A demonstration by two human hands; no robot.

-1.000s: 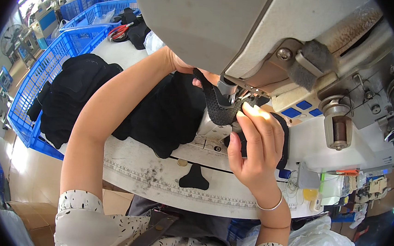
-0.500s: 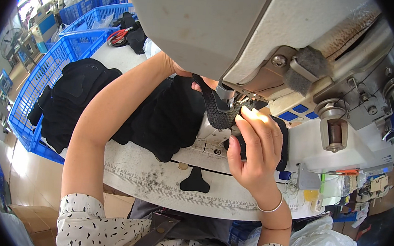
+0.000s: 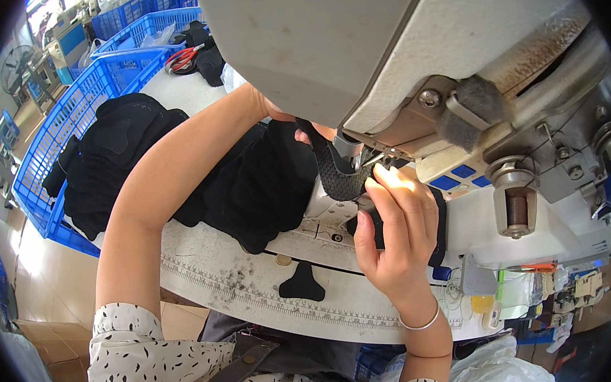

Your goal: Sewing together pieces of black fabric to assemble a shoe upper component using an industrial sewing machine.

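Note:
A black mesh fabric piece (image 3: 339,177) curves round the post under the needle area of a large pale sewing machine (image 3: 296,39). My left hand (image 3: 301,135) reaches behind the machine head, which hides most of it. Its few visible fingers close on the left end of the mesh piece. My right hand (image 3: 401,234) is on the other side, index and middle fingertips touching the piece beside the metal presser foot (image 3: 369,160). Its thumb stands apart from the fingers, with nothing between them. A silver bangle (image 3: 421,318) circles that wrist.
Stacked black fabric pieces (image 3: 255,187) lie under my left forearm, with another pile (image 3: 119,147) farther left by a blue crate (image 3: 61,150). One small black cutout (image 3: 303,281) rests near the table's printed ruler. Red-handled scissors (image 3: 184,59) lie at the back left. A thread bobbin (image 3: 518,202) is at right.
The mesh piece has shifted slightly at the presser foot, and less of it shows to the right of the foot. Both hands stay almost in place.

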